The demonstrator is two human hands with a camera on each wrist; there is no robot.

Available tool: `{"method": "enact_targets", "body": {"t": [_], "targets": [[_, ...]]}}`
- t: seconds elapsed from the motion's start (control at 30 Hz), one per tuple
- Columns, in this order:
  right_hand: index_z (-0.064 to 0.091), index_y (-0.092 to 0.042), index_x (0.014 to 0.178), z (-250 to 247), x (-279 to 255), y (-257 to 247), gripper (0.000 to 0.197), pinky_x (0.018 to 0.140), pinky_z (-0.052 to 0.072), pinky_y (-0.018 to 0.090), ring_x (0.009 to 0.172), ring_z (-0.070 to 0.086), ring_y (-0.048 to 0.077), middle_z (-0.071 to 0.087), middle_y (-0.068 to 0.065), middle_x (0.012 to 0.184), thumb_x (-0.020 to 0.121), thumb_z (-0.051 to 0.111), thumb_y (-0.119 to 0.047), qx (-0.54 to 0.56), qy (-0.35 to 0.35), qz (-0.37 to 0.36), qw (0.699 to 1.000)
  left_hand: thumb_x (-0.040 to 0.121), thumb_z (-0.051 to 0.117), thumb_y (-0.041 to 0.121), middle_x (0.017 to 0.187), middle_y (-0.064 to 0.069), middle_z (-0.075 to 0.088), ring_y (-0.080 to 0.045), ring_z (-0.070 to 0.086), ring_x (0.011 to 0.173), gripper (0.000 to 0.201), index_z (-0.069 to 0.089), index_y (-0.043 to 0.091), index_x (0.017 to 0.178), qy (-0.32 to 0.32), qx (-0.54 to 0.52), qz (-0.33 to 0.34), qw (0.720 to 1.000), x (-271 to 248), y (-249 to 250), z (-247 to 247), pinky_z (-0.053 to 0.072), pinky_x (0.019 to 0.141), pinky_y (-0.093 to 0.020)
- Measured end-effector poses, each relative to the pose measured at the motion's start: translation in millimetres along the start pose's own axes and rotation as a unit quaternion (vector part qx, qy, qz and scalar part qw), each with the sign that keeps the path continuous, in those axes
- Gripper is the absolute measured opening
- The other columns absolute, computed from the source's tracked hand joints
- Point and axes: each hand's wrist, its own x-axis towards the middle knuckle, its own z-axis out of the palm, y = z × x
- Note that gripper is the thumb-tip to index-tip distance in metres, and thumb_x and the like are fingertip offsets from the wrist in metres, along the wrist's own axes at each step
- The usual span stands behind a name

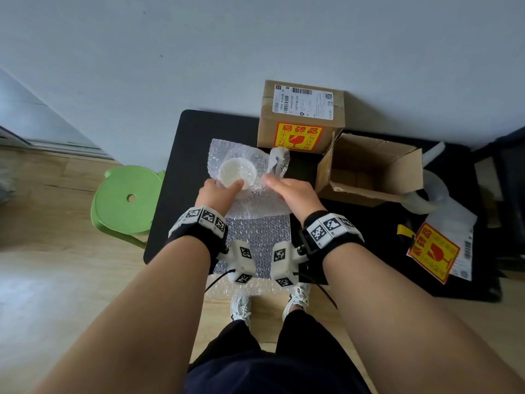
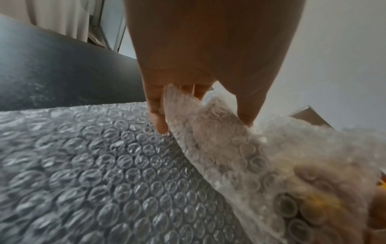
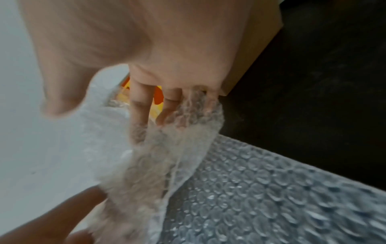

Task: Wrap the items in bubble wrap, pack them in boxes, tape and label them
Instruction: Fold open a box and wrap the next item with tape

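A white bowl [image 1: 235,173] sits on a sheet of bubble wrap [image 1: 255,231] spread over the black table [image 1: 176,172]. My left hand [image 1: 227,186] grips the bowl's near rim through a lifted fold of wrap, thumb on top. In the left wrist view the left hand [image 2: 200,125] pinches that fold of bubble wrap [image 2: 219,148] between thumb and fingers. My right hand [image 1: 272,180] holds the wrap's raised right edge just beside the bowl. Seen from the right wrist, the right hand [image 3: 98,118] has its fingers curled into the crumpled bubble wrap [image 3: 158,148].
An open, empty cardboard box [image 1: 369,169] lies right of the hands. A sealed box with a fragile sticker [image 1: 301,120] stands behind it. A tape roll [image 1: 431,191] and loose labels [image 1: 434,251] lie at the right. A green stool [image 1: 125,200] stands left of the table.
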Motion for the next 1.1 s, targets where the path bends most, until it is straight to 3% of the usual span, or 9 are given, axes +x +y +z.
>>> {"method": "enact_targets", "body": {"t": [0.13, 0.2, 0.33, 0.47, 0.57, 0.73, 0.9, 1.03, 1.1], "targets": [[0.056, -0.011, 0.055, 2.7, 4.6, -0.5, 0.031, 0.058, 0.033, 0.032, 0.057, 0.044, 0.021, 0.047, 0.005, 0.055, 0.084, 0.064, -0.019, -0.040, 0.091, -0.001, 0.995, 0.085, 0.061, 0.059, 0.130, -0.015, 0.054, -0.029, 0.057, 0.109, 0.080, 0.039, 0.003, 0.139, -0.002, 0.008, 0.000, 1.000, 1.0, -0.3, 0.9, 0.044, 0.082, -0.032], [0.040, -0.014, 0.056, -4.5, 11.1, 6.2, 0.034, 0.051, 0.024, 0.031, 0.054, 0.036, 0.021, 0.037, 0.002, 0.054, 0.085, 0.057, -0.017, -0.052, 0.150, 0.060, 0.986, 0.085, 0.059, 0.059, 0.124, -0.016, 0.057, -0.026, 0.057, 0.095, 0.078, 0.043, 0.002, 0.135, -0.003, 0.014, 0.001, 1.000, 2.2, 1.3, 1.5, 0.044, 0.076, -0.033], [0.050, -0.013, 0.099, -6.8, 22.1, 17.9, 0.013, 0.053, 0.031, 0.027, 0.082, 0.052, 0.025, 0.049, 0.000, 0.081, 0.088, 0.056, -0.017, -0.097, 0.120, 0.120, 0.981, 0.088, 0.056, 0.055, 0.120, -0.016, 0.060, -0.024, 0.055, 0.089, 0.070, 0.046, 0.002, 0.133, -0.003, 0.021, -0.007, 1.000, 4.8, 2.5, 1.2, 0.041, 0.072, -0.033], [0.035, -0.010, 0.146, -8.3, 32.2, 10.1, 0.070, 0.093, 0.041, 0.030, 0.124, 0.051, 0.024, 0.050, 0.006, 0.139, 0.089, 0.068, -0.033, -0.048, 0.121, 0.102, 0.986, 0.091, 0.056, 0.049, 0.120, -0.012, 0.058, -0.022, 0.053, 0.092, 0.060, 0.048, 0.004, 0.130, 0.003, -0.009, -0.010, 1.000, 4.4, 1.1, 1.5, 0.041, 0.076, -0.032], [0.023, -0.008, 0.153, -6.6, 37.0, 2.3, 0.086, 0.099, 0.041, 0.031, 0.136, 0.044, 0.027, 0.038, 0.009, 0.154, 0.088, 0.071, -0.036, -0.018, 0.113, 0.123, 0.986, 0.092, 0.056, 0.047, 0.121, -0.009, 0.056, -0.019, 0.050, 0.094, 0.057, 0.047, 0.007, 0.131, 0.016, -0.021, -0.002, 1.000, 1.8, -0.1, 2.2, 0.039, 0.077, -0.031], [0.062, -0.003, 0.121, 7.2, 53.2, -2.9, 0.049, 0.064, 0.045, 0.026, 0.098, 0.066, 0.025, 0.066, 0.009, 0.117, 0.083, 0.076, -0.031, -0.081, 0.076, 0.135, 0.985, 0.092, 0.054, 0.049, 0.115, -0.008, 0.058, -0.018, 0.053, 0.090, 0.049, 0.052, 0.009, 0.119, 0.019, -0.008, 0.025, 0.999, 6.4, 0.4, 0.0, 0.039, 0.070, -0.030], [0.052, -0.011, 0.069, 6.1, 62.2, -0.1, 0.027, 0.047, 0.033, 0.024, 0.073, 0.056, 0.023, 0.059, 0.008, 0.080, 0.090, 0.066, -0.019, -0.107, 0.075, 0.133, 0.983, 0.091, 0.057, 0.051, 0.117, -0.002, 0.056, -0.018, 0.054, 0.100, 0.056, 0.049, 0.012, 0.130, 0.016, -0.025, 0.049, 0.998, 11.5, 4.4, -4.2, 0.041, 0.079, -0.031], [0.059, 0.000, 0.096, 3.3, 60.9, -7.2, 0.008, 0.073, 0.050, 0.035, 0.088, 0.062, 0.029, 0.056, 0.009, 0.079, 0.091, 0.057, -0.006, -0.018, 0.103, 0.130, 0.986, 0.091, 0.058, 0.051, 0.124, -0.002, 0.054, -0.019, 0.053, 0.109, 0.060, 0.045, 0.012, 0.135, 0.021, -0.055, 0.063, 0.996, 13.1, 6.3, -3.5, 0.040, 0.086, -0.032], [0.055, 0.005, 0.114, 1.8, 58.5, -12.6, 0.023, 0.077, 0.047, 0.034, 0.091, 0.061, 0.027, 0.056, 0.011, 0.089, 0.092, 0.054, -0.003, -0.012, 0.112, 0.136, 0.984, 0.094, 0.054, 0.049, 0.132, -0.004, 0.052, -0.021, 0.051, 0.118, 0.062, 0.041, 0.010, 0.140, 0.015, -0.082, 0.062, 0.995, 15.0, 8.3, -3.5, 0.039, 0.094, -0.034]]}}
